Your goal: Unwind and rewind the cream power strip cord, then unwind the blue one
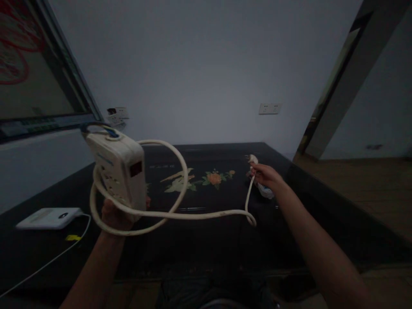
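My left hand [112, 214] is closed around the lower end of a white power strip [137, 189], which it holds upright above the table's left side. Sockets show on one face of the strip, and a dark red switch is on its narrow side. A thick white cord [206, 215] loops around the strip and runs across to the right. In my right hand [265, 175] the cord's plug end [253, 159] is pinched, its prongs pointing left. Just beneath that hand a small white and blue item [265, 191] lies on the table, partly hidden.
The dark glossy table [206, 244] bears a flower print [214, 178]. A white power bank [49, 218] with a thin cable lies at left. Wall outlets [269, 108] sit behind, with more outlets [120, 113] near the window. A doorway opens at right.
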